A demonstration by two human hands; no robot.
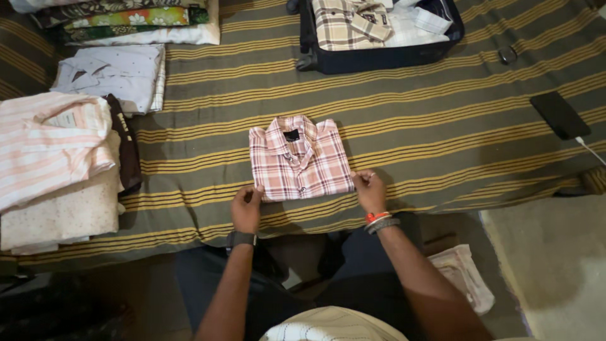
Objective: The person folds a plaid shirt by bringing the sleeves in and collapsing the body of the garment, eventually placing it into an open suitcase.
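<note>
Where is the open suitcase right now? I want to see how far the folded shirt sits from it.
In the head view the suitcase lies at the top, right of centre, on the striped bedspread, beyond the folded plaid shirt.

We note a small black collar label on the folded plaid shirt; a dark phone, screen blank, lies far right on the bed.

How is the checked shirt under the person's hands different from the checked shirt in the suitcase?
The red checked shirt lies flat on the striped bedcover, with the left hand and right hand at its near corners. The brown checked shirt sits packed inside the open suitcase, beside a white shirt, untouched. One is pinkish red, the other tan. Both are folded, collar up.
</note>
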